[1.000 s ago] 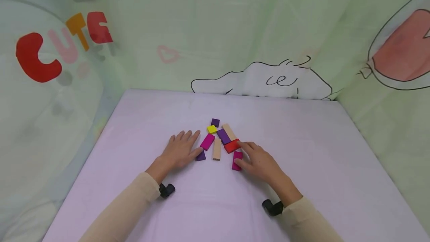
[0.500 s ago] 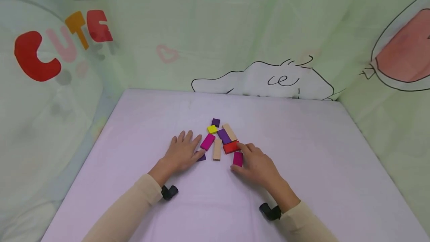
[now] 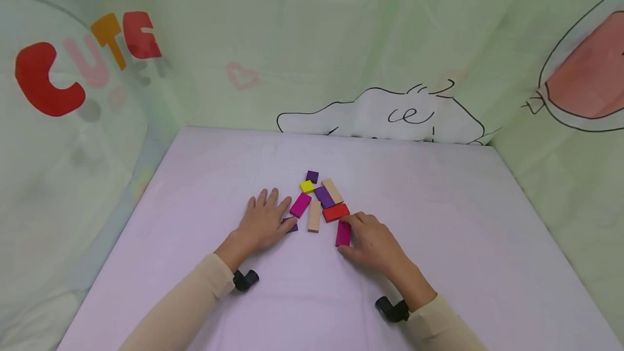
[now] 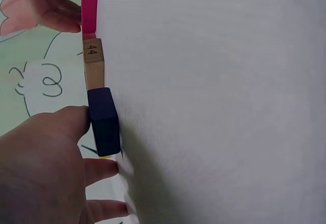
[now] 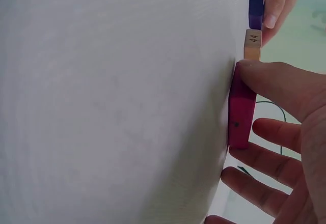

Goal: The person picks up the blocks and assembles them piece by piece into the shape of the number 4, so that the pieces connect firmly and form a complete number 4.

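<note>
In the head view my left hand (image 3: pixel 263 222) lies with fingers spread on the table, its thumb resting on a dark purple block (image 3: pixel 291 225). A magenta block (image 3: pixel 343 234) sits on the table between thumb and index finger of my right hand (image 3: pixel 374 241), which pinches it by its near and far ends. The right wrist view shows the thumb on one end of this magenta block (image 5: pixel 242 107). Just beyond lies a red block (image 3: pixel 335 212). A plain wooden block (image 3: pixel 314 216) and another magenta block (image 3: pixel 300 205) lie between the hands.
Behind them are a yellow block (image 3: pixel 307 186), a small dark purple block (image 3: pixel 312 176), a purple block (image 3: pixel 324 197) and a second wooden block (image 3: pixel 332 190). The white table (image 3: pixel 439 205) meets a printed curtain (image 3: pixel 341 31) at its back and sides.
My right index finger has moved off the red block to the far end of the magenta block, and the thumb from its top to its near end. The left hand has barely shifted.
</note>
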The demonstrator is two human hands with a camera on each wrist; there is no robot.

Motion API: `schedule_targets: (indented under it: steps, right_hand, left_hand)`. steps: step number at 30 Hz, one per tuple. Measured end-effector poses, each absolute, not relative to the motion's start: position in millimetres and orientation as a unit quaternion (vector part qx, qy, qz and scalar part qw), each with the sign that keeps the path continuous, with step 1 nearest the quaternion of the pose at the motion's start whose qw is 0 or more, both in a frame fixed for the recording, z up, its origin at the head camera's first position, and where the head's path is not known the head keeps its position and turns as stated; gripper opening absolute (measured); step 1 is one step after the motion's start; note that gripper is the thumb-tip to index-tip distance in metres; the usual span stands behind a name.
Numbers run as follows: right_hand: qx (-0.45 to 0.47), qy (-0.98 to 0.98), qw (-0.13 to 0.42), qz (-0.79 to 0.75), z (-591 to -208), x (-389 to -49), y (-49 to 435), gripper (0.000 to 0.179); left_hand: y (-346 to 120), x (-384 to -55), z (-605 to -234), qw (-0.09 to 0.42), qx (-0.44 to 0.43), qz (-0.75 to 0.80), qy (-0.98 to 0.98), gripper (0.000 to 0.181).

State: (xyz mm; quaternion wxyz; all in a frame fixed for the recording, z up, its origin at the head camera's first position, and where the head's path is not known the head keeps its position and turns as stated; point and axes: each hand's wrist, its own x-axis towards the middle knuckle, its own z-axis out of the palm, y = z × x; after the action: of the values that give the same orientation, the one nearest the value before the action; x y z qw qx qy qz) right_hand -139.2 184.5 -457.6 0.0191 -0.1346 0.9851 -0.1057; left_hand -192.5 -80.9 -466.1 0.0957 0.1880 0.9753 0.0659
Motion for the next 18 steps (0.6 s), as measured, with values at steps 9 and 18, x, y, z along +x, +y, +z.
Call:
schedule_targets:
  steps: [9,18]
  right_hand:
    - [-0.139,0.981,0.025,-0.133,-458,-134,184,0.07]
    - [-0.143,0.979,0.038,-0.137,-454,-124,178,0.069]
  left_hand:
    - [-81,-194,-469,0.091,0.19,0.062,0.976,0.069]
    - [-80,-193,-468,0.09,0.19,0.065,0.975,0.069]
